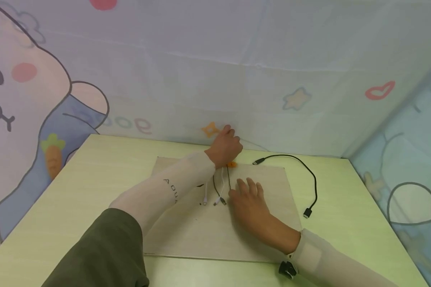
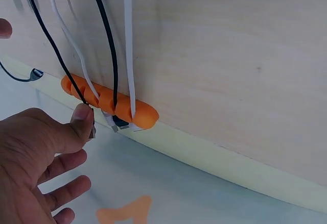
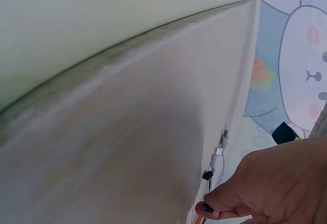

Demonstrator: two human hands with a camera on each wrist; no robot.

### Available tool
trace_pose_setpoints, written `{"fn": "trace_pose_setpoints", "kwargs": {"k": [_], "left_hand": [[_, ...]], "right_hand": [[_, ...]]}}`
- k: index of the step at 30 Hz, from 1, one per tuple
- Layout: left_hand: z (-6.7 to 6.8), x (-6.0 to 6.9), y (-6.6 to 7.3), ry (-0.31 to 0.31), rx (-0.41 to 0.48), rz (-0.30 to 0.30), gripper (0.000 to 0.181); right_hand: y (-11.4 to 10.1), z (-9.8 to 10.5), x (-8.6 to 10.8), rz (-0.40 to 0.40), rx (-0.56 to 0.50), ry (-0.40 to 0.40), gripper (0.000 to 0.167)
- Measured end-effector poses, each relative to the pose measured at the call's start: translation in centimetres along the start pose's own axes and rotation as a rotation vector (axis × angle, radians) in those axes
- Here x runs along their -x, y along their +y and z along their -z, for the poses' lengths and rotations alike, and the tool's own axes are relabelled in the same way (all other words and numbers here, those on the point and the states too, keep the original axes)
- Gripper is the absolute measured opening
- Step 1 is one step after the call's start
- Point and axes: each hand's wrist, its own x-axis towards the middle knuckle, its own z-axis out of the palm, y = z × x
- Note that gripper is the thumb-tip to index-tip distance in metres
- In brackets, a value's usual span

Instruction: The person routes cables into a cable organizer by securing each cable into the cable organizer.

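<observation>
My left hand (image 1: 224, 148) is at the far edge of the beige board (image 1: 201, 235). In the left wrist view, its thumb and index finger pinch the end of a thin black cable (image 2: 52, 41) beside an orange cable holder (image 2: 146, 115). That cable lies across one slot; whether it is seated is unclear. A thicker black cable (image 2: 108, 35) and two white cables, one flat (image 2: 129, 40) and one thin (image 2: 76, 50), pass through other slots. On the board, my right hand (image 1: 249, 205) pinches a small black end piece (image 3: 208, 207) between thumb and finger.
A loose black cable (image 1: 314, 175) curves over the table to the right, one plug past the board's edge. Plugs of the other cables, including a white plug (image 1: 205, 201), lie on the board. A printed cloth backdrop (image 1: 186, 87) stands behind the table.
</observation>
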Motion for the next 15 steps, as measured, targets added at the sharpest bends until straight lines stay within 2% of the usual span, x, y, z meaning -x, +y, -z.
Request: {"fn": "trace_pose_setpoints", "kwargs": {"k": [8, 13, 15], "left_hand": [[0.23, -0.16, 0.49, 0.011, -0.042, 0.01, 0.03], [0.4, 0.04, 0.76, -0.03, -0.072, 0.02, 0.028], [0.11, 0.02, 0.78, -0.053, -0.052, 0.011, 0.028]], "right_hand": [[-0.66, -0.19, 0.33, 0.018, 0.05, 0.025, 0.02], [-0.75, -0.46, 0.51, 0.026, 0.076, 0.056, 0.02], [-0.73, -0.6, 0.59, 0.026, 0.075, 0.062, 0.02]]}}
